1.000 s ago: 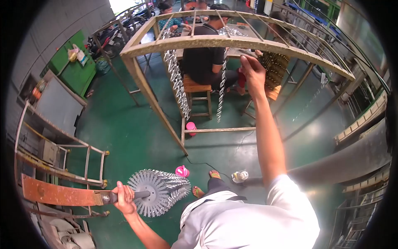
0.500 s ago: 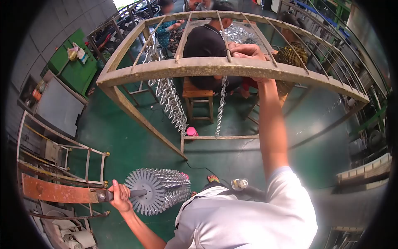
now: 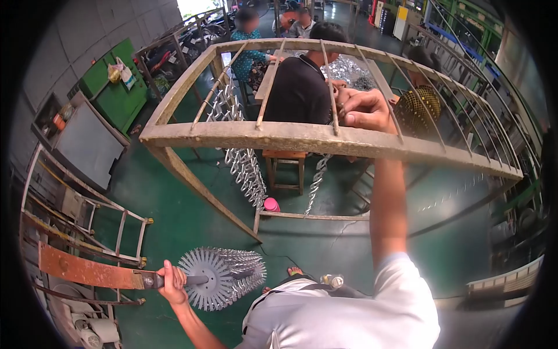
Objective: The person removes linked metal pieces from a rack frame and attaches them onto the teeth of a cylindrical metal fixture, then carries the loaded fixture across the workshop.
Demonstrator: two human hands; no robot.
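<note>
My left hand (image 3: 173, 282) is closed around the grey shaft of a slotted metal disc reel (image 3: 204, 279), which carries rows of shiny metal pieces. A rusty flat bar (image 3: 90, 269) joins the shaft's outer end. Above the rack's front rail, my right hand (image 3: 369, 110) pinches with thumb and fingers beside a thin rod (image 3: 330, 87); what lies between the fingertips is too small to make out. Below that spot hangs a string of linked metal pieces (image 3: 317, 183). Denser strings of metal pieces (image 3: 244, 174) hang at the rack's left side.
The metal rack frame (image 3: 279, 135) spans the view in front of me. Behind it a person in black (image 3: 296, 87) sits near a table strewn with metal parts (image 3: 351, 70). Other people sit around it. A pink cup (image 3: 271, 205) and wheeled frames (image 3: 119, 232) stand on the floor.
The view has tilted up, so the rack sits lower in it. My right hand has drawn slightly away from the rod, fingers still pinched. My left hand keeps its grip on the shaft.
</note>
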